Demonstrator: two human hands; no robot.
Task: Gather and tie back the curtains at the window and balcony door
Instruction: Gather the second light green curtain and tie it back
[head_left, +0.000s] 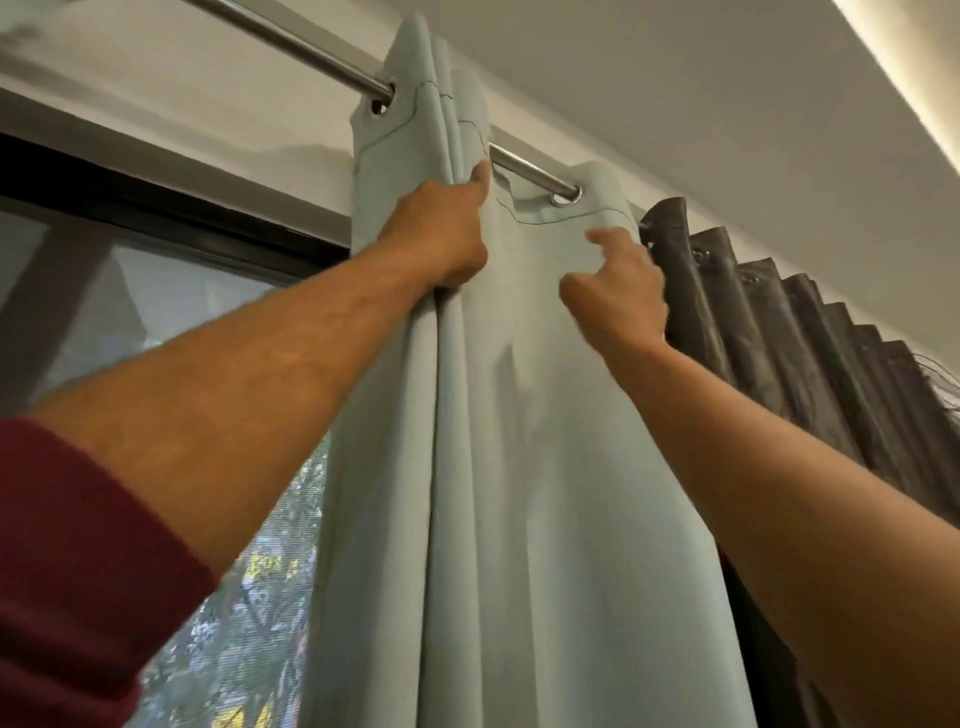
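Note:
A pale green curtain (545, 415) hangs by metal eyelets from a steel rod (322, 57) that runs up to the left. My left hand (441, 234) is raised and shut on a bunch of its folds just under the rod, thumb pointing up. My right hand (618, 291) is at the curtain's right top edge, fingers curled on the fabric there, next to a dark grey pleated curtain (810, 353) gathered on the right.
A dark-framed window (156, 197) with glass and greenery outside lies to the left of the curtain. The white ceiling (727, 78) is close above the rod. My maroon sleeve (78, 571) fills the lower left corner.

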